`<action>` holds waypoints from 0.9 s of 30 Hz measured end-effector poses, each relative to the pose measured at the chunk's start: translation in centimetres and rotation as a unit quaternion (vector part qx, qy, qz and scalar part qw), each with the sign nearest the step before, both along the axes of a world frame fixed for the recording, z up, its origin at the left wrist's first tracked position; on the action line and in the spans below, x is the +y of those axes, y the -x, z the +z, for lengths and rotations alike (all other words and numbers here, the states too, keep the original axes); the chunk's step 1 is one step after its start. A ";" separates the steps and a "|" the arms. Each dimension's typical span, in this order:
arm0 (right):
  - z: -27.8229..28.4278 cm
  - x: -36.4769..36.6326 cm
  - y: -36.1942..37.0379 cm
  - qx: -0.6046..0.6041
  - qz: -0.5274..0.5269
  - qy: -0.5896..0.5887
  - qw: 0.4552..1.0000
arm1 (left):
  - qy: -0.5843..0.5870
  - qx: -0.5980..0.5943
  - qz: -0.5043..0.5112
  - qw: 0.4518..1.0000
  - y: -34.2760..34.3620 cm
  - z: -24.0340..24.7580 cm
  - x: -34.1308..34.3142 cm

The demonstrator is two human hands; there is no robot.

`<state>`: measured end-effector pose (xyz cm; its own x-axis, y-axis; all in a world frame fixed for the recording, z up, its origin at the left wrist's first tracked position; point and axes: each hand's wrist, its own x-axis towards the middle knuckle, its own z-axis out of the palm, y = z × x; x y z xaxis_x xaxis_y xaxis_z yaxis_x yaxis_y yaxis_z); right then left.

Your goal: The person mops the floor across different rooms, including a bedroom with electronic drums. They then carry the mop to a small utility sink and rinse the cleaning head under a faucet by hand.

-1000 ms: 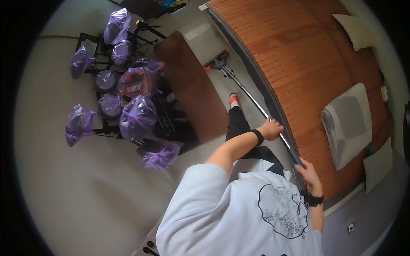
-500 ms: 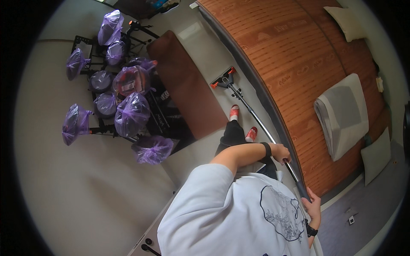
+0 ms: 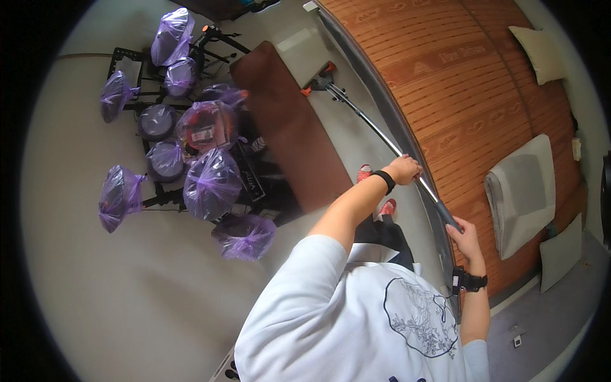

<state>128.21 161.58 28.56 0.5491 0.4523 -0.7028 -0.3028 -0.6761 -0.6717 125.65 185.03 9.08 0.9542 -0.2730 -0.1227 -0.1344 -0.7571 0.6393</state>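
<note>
A mop (image 3: 375, 129) slants across the floor beside the bed, with a silver pole, a dark grip and a black head with orange ends. My left hand (image 3: 404, 170) is closed round the middle of the pole, a black band on its wrist. Lower down, my right hand (image 3: 466, 238) holds the dark grip near the pole's end; a black watch-like device is strapped to that wrist. The mop head (image 3: 320, 77) rests on the pale floor between the bed and a brown mat. Whatever lies under the head is hidden.
To the right stands a bed (image 3: 439, 76) with an orange-brown mat, a folded grey blanket (image 3: 525, 197) and pillows. A brown mat (image 3: 286, 127) lies left of the mop. Farther left is a drum kit (image 3: 207, 130) covered in purple plastic bags. My red slippers (image 3: 364, 172) are below the pole.
Both hands have pushed the mop forward, and its head has slid farther along the floor beside the bed. My arms reach out more, and the view has shifted slightly.
</note>
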 end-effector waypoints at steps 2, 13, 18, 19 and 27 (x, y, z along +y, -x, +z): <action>-0.4 0.0 -1.5 -0.011 0.000 0.000 1.000 | -0.018 -0.008 0.004 1.000 -1.7 0.6 0.8; -0.9 -2.3 3.4 0.030 -0.058 0.038 0.997 | -0.064 0.121 0.075 0.988 0.9 -1.0 0.0; -0.7 -8.0 5.1 0.017 -0.083 0.027 0.996 | -0.042 0.165 0.052 0.984 1.3 -1.0 -6.0; -0.2 -9.3 5.8 0.021 -0.088 0.046 0.995 | -0.045 0.164 0.038 0.985 1.8 -1.1 -7.6; -0.2 -28.5 17.1 0.064 -0.125 0.063 0.988 | -0.079 0.178 -0.150 0.969 8.7 -2.2 -26.8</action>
